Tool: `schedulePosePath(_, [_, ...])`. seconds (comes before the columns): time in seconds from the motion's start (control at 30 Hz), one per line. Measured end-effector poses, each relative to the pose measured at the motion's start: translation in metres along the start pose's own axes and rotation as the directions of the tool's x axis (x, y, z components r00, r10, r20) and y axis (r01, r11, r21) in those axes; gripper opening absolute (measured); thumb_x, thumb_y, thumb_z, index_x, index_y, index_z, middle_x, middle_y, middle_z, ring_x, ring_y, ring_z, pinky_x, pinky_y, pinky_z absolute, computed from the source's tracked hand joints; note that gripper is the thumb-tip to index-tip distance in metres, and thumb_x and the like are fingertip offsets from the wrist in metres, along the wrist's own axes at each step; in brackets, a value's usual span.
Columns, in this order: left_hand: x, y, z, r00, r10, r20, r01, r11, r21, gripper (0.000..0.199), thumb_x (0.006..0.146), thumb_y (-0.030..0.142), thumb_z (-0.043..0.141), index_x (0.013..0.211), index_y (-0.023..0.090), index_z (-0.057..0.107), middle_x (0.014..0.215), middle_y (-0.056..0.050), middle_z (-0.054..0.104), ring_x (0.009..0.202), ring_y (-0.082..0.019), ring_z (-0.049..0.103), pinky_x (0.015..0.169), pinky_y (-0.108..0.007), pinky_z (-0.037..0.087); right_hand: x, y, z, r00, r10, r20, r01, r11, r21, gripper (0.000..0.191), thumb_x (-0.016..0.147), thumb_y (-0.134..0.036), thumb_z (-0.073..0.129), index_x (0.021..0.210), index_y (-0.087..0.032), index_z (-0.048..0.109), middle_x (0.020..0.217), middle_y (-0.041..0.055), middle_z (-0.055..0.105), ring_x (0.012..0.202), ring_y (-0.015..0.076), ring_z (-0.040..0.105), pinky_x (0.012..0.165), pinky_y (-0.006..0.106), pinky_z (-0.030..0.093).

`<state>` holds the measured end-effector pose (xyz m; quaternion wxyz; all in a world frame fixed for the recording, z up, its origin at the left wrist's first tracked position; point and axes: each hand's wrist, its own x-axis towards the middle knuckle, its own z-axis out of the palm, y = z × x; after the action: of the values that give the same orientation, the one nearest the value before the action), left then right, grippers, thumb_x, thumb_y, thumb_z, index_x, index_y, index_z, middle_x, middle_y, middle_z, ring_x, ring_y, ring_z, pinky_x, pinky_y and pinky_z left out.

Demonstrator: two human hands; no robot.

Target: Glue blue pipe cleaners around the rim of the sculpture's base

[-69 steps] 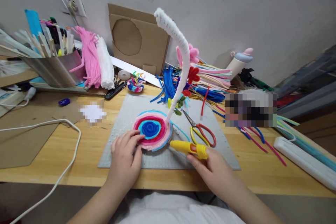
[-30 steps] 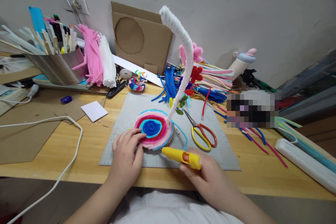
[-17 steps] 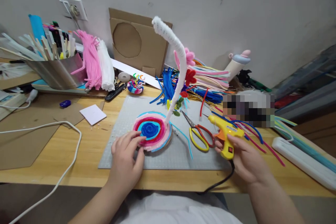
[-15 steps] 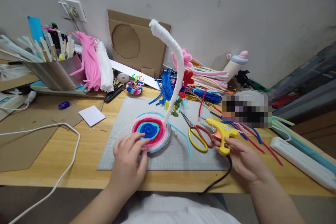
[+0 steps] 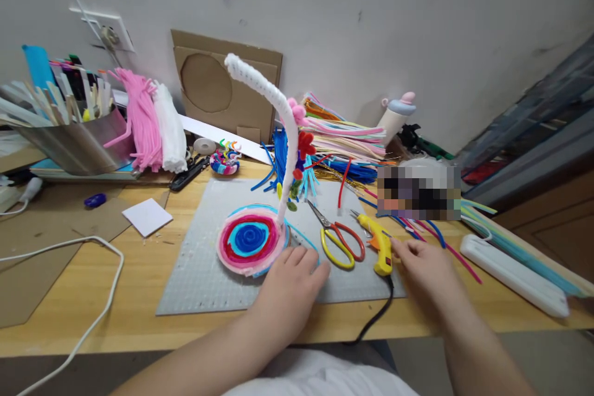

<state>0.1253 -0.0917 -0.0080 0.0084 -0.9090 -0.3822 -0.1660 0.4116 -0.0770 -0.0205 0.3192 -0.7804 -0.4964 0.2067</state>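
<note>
A round base (image 5: 226, 265) coiled in blue, red and pink pipe cleaners lies on the grey cutting mat (image 5: 195, 294). From its right edge rises a curved white stem (image 5: 291, 130), with small pipe-cleaner flowers (image 5: 306, 143) beside it. My left hand (image 5: 292, 284) is low at the base's right edge, fingers loosely bent over the mat and a light blue pipe cleaner (image 5: 301, 234); its fingertips are partly hidden. The yellow glue gun (image 5: 383, 244) lies right of the scissors (image 5: 338, 241). My right hand (image 5: 429, 266) is at the gun's right side, fingertips by its body, not wrapped round the handle.
Pink (image 5: 143, 120) and white (image 5: 167, 130) pipe-cleaner bundles stand near a metal container (image 5: 83, 142) of sticks. Cut cardboard (image 5: 255, 68) leans on the wall. A white power strip (image 5: 515, 275) is at the right. The gun's black cord (image 5: 378, 315) crosses the front edge.
My left hand has moved from the base's left front to its right side. My right hand has loosened from the glue gun's handle. The view has shifted slightly.
</note>
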Motion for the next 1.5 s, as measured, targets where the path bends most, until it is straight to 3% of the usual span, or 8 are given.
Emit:
schedulePosePath(0.07, [-0.001,0.0,0.001,1.0,0.009,0.01,-0.009,1.0,-0.006,0.011,0.083,0.008,0.058,0.088,0.019,0.057,0.088,-0.003,0.06,0.083,-0.022,0.056,0.072,-0.037,0.05,-0.008,-0.018,0.004,0.993,-0.121,-0.005,0.121,0.993,-0.011,0.035,0.081,-0.052,0.059,0.066,-0.02,0.066,0.054,0.0014,0.061,0.051,0.0171,0.056,0.045,0.025,0.04])
schedulePosePath(0.13, [-0.006,-0.001,0.002,1.0,0.005,0.012,-0.005,1.0,-0.017,0.01,0.084,0.008,0.059,0.085,0.018,0.056,0.087,-0.002,0.06,0.082,-0.021,0.056,0.07,-0.035,0.05,-0.018,-0.043,0.014,0.945,-0.321,0.065,0.316,0.946,0.074,0.031,0.087,-0.046,0.053,0.078,-0.02,0.068,0.071,0.0043,0.069,0.066,0.0199,0.064,0.058,0.028,0.049])
schedulePosePath(0.27, [-0.019,-0.002,0.003,1.0,-0.01,0.003,0.01,0.999,-0.031,0.026,0.084,0.009,0.061,0.108,0.016,0.056,0.093,-0.003,0.062,0.084,-0.021,0.057,0.071,-0.035,0.05,-0.032,-0.093,0.048,0.695,-0.664,0.274,0.621,0.747,0.236,0.027,0.092,-0.025,0.045,0.103,-0.021,0.07,0.109,0.0081,0.07,0.105,0.0204,0.064,0.092,0.034,0.051])
schedulePosePath(0.33, [-0.026,-0.002,0.004,1.0,-0.01,0.002,0.01,1.0,-0.03,0.03,0.085,0.011,0.061,0.115,0.015,0.054,0.093,-0.003,0.062,0.083,-0.022,0.057,0.07,-0.035,0.049,-0.033,-0.108,0.067,0.628,-0.701,0.338,0.687,0.703,0.184,0.034,0.092,-0.018,0.043,0.115,-0.02,0.067,0.125,0.009,0.065,0.117,0.0196,0.059,0.101,0.035,0.046])
schedulePosePath(0.37, [-0.028,-0.002,0.005,1.0,-0.01,0.003,0.01,1.0,-0.028,0.029,0.086,0.012,0.06,0.115,0.015,0.054,0.092,-0.003,0.062,0.082,-0.022,0.057,0.069,-0.036,0.049,-0.032,-0.113,0.075,0.62,-0.696,0.363,0.706,0.696,0.13,0.036,0.092,-0.016,0.043,0.119,-0.019,0.066,0.129,0.0096,0.063,0.12,0.0202,0.057,0.103,0.037,0.045])
schedulePosePath(0.53, [-0.037,-0.002,0.01,1.0,-0.008,0.002,0.008,1.0,-0.015,0.027,0.09,0.015,0.055,0.118,0.015,0.054,0.087,-0.003,0.061,0.078,-0.021,0.056,0.067,-0.036,0.046,-0.027,-0.117,0.098,0.656,-0.639,0.401,0.703,0.711,-0.018,0.041,0.092,-0.012,0.042,0.126,-0.02,0.062,0.134,0.0099,0.06,0.124,0.0255,0.054,0.103,0.046,0.041])
schedulePosePath(1.07, [-0.047,-0.005,0.011,0.999,0.015,0.046,-0.013,1.0,-0.025,0.037,0.09,0.012,0.05,0.127,0.012,0.049,0.093,-0.006,0.063,0.084,-0.023,0.055,0.075,-0.038,0.048,-0.031,-0.109,0.106,0.688,-0.619,0.38,0.695,0.712,-0.099,0.039,0.095,-0.015,0.044,0.125,-0.032,0.062,0.137,0.0084,0.057,0.125,0.0272,0.049,0.099,0.051,0.032])
schedulePosePath(1.5, [-0.074,-0.013,0.011,0.987,-0.115,-0.11,0.099,0.986,-0.136,0.028,0.092,0.01,0.046,0.119,0.014,0.054,0.097,-0.01,0.065,0.085,-0.022,0.06,0.071,-0.037,0.054,-0.032,-0.11,0.108,0.682,-0.645,0.344,0.719,0.676,-0.159,0.03,0.094,-0.025,0.053,0.121,-0.031,0.063,0.141,0.0091,0.053,0.126,0.0289,0.047,0.099,0.051,0.03])
